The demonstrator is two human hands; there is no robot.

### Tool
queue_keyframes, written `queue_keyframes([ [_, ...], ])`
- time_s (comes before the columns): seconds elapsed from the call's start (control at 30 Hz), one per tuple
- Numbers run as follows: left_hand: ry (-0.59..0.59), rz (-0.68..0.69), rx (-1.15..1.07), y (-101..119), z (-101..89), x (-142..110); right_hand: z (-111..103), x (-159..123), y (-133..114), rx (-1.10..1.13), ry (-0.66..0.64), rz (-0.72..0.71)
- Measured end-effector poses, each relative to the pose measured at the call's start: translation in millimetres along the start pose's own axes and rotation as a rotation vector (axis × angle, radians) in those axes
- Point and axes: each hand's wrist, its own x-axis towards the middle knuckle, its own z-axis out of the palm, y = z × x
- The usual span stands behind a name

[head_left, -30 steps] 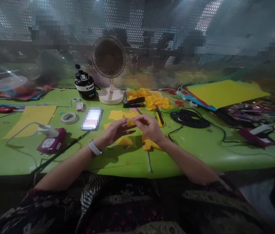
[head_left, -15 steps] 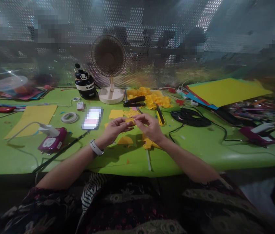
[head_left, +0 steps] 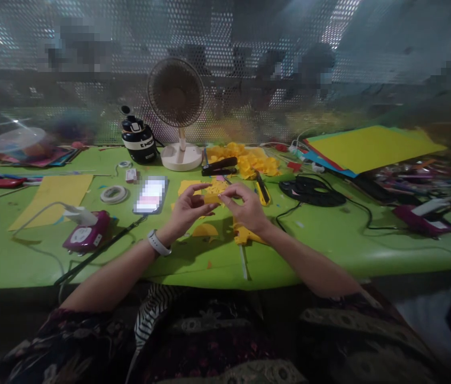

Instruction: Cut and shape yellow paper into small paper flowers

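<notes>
Right hand: pinching yellow paper
Left hand: spreading fingers, can't tell if it's touching
Paper: hanging between hands above the tabletop
Crowding in: glue gun lying below, stapler sitting behind

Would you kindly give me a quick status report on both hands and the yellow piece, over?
Right grip pinched on yellow piece. Left grip open at its other end, contact unclear. Nearby obstacle: yellow glue gun.
</notes>
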Motion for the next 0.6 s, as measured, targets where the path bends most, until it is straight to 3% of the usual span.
queue_keyframes([
  [0.37,0.089,0.086,0.108,-6.0,-2.0,1.6,-0.8,2.3,3.7,0.035,0.011,-0.013],
  [0.6,0.171,0.123,0.18,-6.3,-1.9,-0.7,-0.6,0.6,-1.2,0.191,-0.025,0.128],
])
